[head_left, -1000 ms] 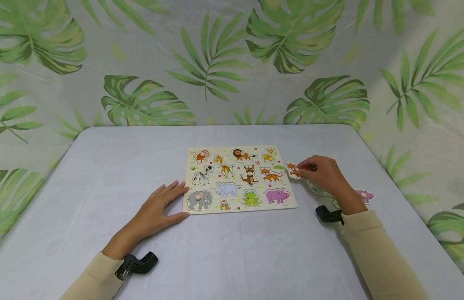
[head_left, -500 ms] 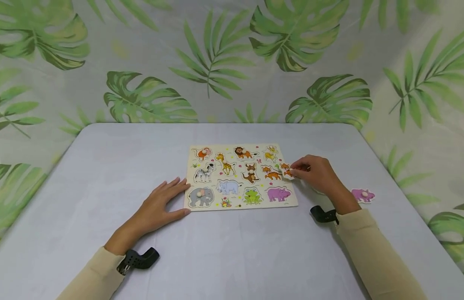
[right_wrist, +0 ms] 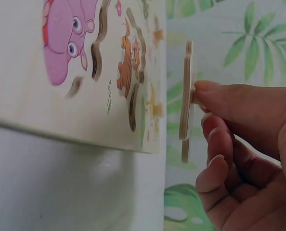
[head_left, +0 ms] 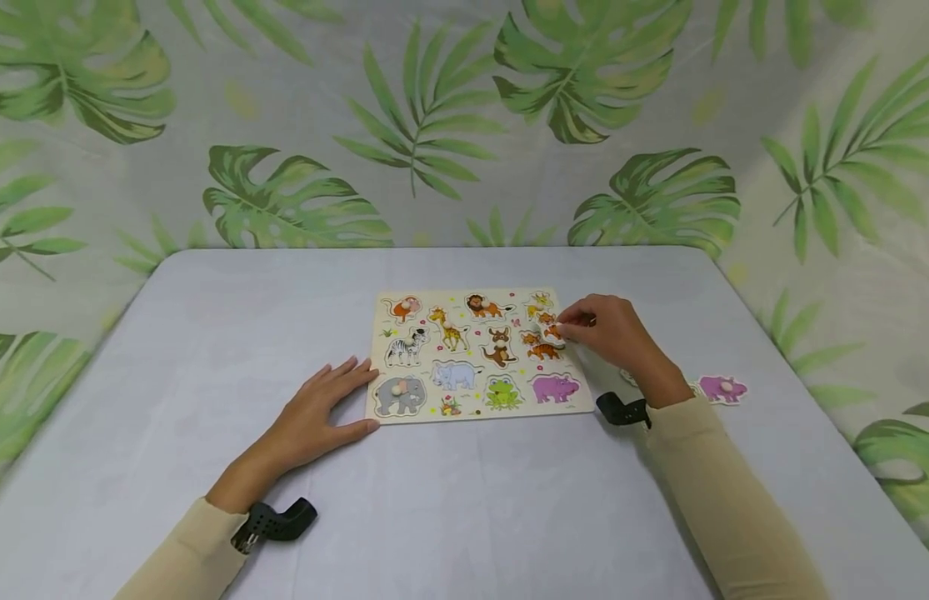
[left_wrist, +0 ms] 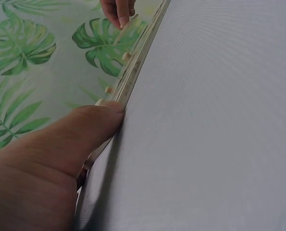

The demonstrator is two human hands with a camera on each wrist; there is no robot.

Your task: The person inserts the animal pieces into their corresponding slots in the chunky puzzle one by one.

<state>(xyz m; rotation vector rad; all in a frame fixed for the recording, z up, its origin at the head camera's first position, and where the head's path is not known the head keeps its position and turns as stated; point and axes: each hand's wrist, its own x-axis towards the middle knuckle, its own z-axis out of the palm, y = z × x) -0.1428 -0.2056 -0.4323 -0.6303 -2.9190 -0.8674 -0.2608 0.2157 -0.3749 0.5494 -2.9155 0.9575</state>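
A pale wooden puzzle board (head_left: 442, 298) with animal pictures lies on the table. My left hand (head_left: 310, 421) rests at its left edge, fingers fairly straight; in the left wrist view the thumb (left_wrist: 92, 120) touches the board's edge. My right hand (head_left: 606, 329) pinches the knob of a tiger puzzle piece (head_left: 550, 325) with thumb and fingertips. That piece is held over the board's right side, partly covering the printed tiger (head_left: 537, 348). Seen edge-on in the right wrist view, the tiger piece (right_wrist: 185, 96) stands apart from the board's surface.
A purple hippo piece (head_left: 722, 389) lies on the table to the right, with other pieces partly hidden behind my right forearm. Knobbed pieces such as the lion (head_left: 486, 307) and elephant (head_left: 400, 396) sit in the board. A leaf-patterned cloth (head_left: 464, 125) hangs behind the table.
My right hand has carried the tiger piece leftward from beside the board's right edge to above the printed tiger. The left hand stays at the board's left edge.
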